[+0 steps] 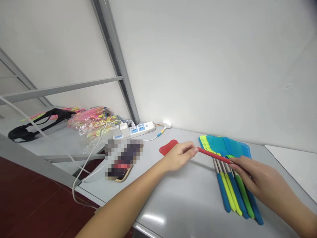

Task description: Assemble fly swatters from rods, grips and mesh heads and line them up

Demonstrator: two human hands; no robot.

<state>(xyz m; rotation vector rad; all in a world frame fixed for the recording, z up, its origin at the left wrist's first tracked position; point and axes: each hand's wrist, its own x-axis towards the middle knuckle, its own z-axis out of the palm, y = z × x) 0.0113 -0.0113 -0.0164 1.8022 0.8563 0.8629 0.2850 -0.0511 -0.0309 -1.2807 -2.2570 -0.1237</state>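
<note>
A red fly swatter point(213, 154) is held level between my two hands above the grey desk. My left hand point(182, 153) pinches it near its red mesh head point(168, 147), part of which that hand hides. At the other end, my right hand point(250, 172) grips the red handle between thumb and fingers. Below and beside my right hand lies a row of several fly swatters in blue, yellow and green. Their blue handle point(223, 191) and green handle point(244, 196) point toward me, and their overlapping heads point(220, 145) lie toward the wall.
A partly blurred phone point(126, 162) lies on the desk at left. Behind it sit a white power strip point(138, 130) with cables and a white rounded device point(167, 123). A metal frame point(121, 72) separates a shelf with plastic-wrapped goods point(91, 120) and a black strap point(37, 124). White paper point(294, 165) lies right.
</note>
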